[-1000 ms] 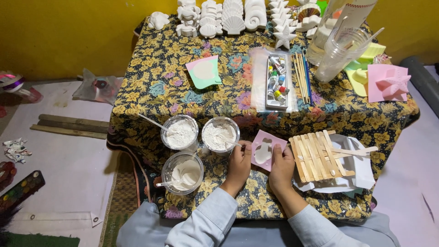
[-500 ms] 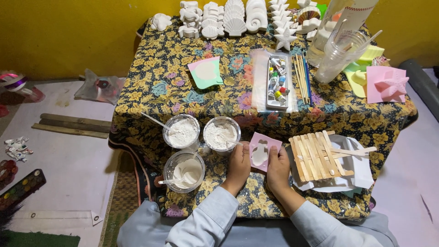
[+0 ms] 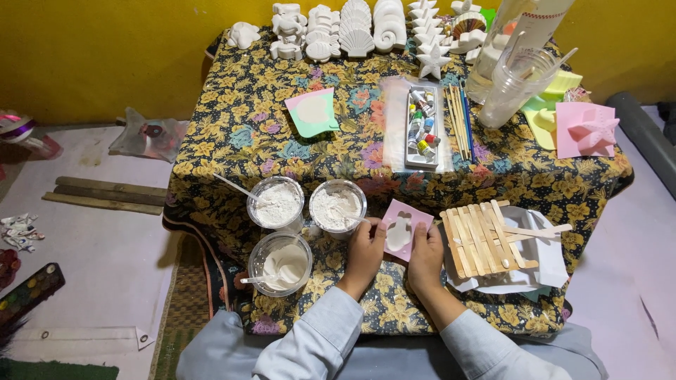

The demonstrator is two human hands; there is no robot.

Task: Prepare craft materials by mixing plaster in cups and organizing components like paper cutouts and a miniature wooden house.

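Observation:
A small pink mould filled with white plaster lies on the flowered tablecloth near the front edge. My left hand grips its left side and my right hand grips its right side, thumbs on the rim. Just left of my left hand stand two clear cups of white powder, each with a stirrer. A third cup nearer me holds wet white mix and a spoon. A raft of wooden sticks rests on white paper right of my right hand.
A paint-tube box and brushes lie mid-table. White plaster casts line the back edge. Clear cups, a green mould and a pink star mould sit around. A watercolour palette lies on the floor at left.
Both hands stay on the pink mould with barely any shift. The camera view has drifted slightly.

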